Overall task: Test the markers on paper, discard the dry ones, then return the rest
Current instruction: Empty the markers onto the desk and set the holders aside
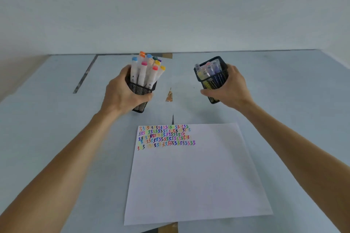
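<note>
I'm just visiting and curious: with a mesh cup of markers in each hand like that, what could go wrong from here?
The left hand holds its mesh cup tilted, with tall white markers sticking well out, so some might slide out. The right hand also tilts its cup. A dropped marker could land on the test paper.

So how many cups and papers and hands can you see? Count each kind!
Black mesh cups: 2, one full of white markers, one with clear pens
Sheets of paper: 1
Hands: 2, left hand and right hand, each holding a cup
Total: 5
</note>
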